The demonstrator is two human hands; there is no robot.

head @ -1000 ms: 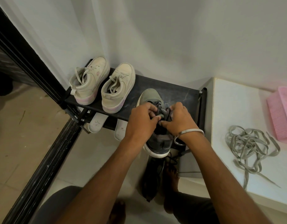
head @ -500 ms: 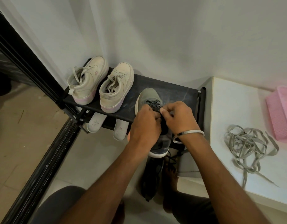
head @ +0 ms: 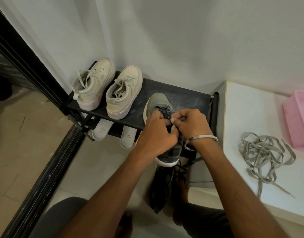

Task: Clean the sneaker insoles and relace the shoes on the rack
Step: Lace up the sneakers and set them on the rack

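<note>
While a grey sneaker (head: 158, 107) sat at the front right edge of the rack (head: 182, 98), heel overhanging, the left hand (head: 156, 134) and right hand (head: 192, 125) met over its tongue, each pinching the dark lace (head: 165, 110). Two cream sneakers (head: 123, 93) stood at the rack's left end, insoles (head: 101, 129) poking out below. Loose grey laces (head: 264, 152) lay tangled on the white bench (head: 250, 109).

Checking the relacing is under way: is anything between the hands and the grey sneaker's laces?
Nothing visible. The left hand and right hand are both already on the dark laces of the grey sneaker on the rack.
</note>
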